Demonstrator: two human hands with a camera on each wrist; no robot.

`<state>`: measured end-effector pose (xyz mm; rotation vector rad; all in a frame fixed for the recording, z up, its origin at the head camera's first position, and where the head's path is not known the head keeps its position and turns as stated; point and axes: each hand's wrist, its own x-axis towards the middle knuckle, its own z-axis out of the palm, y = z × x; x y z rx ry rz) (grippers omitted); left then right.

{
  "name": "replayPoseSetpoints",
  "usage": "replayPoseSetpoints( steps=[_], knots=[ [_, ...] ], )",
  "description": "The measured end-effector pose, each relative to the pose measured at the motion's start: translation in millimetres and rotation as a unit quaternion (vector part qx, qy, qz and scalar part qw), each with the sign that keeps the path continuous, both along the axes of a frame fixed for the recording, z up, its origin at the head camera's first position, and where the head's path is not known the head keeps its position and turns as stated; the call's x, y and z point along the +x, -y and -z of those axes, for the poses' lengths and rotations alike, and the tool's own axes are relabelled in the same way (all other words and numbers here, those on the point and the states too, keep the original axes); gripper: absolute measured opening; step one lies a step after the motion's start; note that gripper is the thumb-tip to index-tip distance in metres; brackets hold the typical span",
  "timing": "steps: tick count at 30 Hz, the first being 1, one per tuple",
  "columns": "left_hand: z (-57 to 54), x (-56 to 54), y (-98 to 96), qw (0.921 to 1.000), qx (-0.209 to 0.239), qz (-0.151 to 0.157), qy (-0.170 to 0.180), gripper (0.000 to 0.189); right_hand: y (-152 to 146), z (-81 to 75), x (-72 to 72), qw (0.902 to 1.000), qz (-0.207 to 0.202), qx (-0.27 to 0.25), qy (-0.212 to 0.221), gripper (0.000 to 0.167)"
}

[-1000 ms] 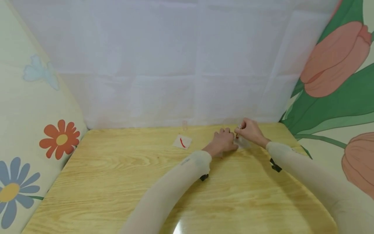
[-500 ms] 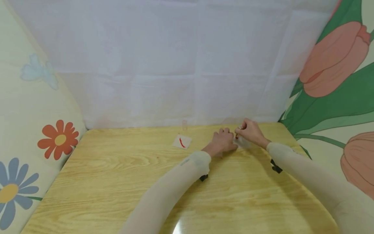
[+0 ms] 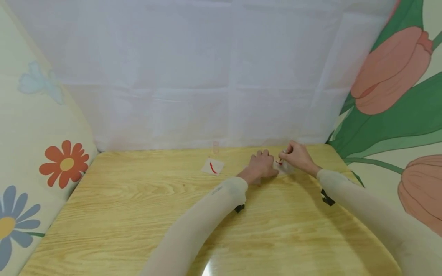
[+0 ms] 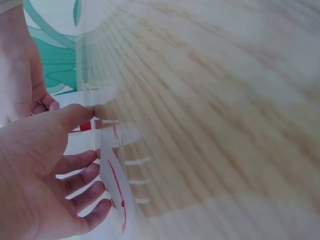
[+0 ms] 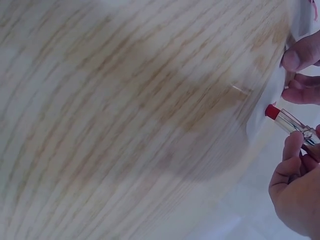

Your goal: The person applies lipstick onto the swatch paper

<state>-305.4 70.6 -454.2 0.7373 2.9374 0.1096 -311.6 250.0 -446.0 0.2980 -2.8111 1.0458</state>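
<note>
The right hand [image 3: 297,156] pinches a lipstick [image 5: 290,123] in its grip, tip at white paper [image 5: 257,119]; left of the lipstick, the left hand [image 3: 261,165] rests, grip released.

a glossy yellow wood-grain table [image 3: 138,214] carries a white paper square [image 3: 207,167] near the middle of its far edge, streaked with one curved red line. farther right lies a white paper sheet [image 3: 284,169], marked red and partly covered.

Paper [image 3: 216,167] on table [image 3: 138,214], lipstick [image 5: 289,121] to right, cloth [image 3: 193,69] behind
</note>
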Motion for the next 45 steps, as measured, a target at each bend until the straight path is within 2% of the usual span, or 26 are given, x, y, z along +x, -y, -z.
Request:
replayPoseSetpoints(
  steps=[11,23,32,45],
  knots=[
    [-0.6,-1.1,-0.4,1.0000,0.003,-0.009,0.000,0.051,-9,-3.8,6.5,1.0000,0.002,0.000,-0.003,0.023],
    [-1.8,-1.0,0.2,1.0000,0.009,-0.001,0.004,0.053,-18,-4.7,17.1,0.9999,-0.002,0.010,0.003,0.021],
    [2.4,-1.8,-1.7,0.9998,0.012,-0.004,0.013,0.055,-19,-4.2,20.8,0.9997,-0.009,0.020,-0.010,0.020],
    [2.2,1.0,-0.7,0.9999,0.015,-0.003,0.000,0.053,-11,-24.7,23.5,0.9991,-0.020,0.028,-0.024,0.019]
  ],
)
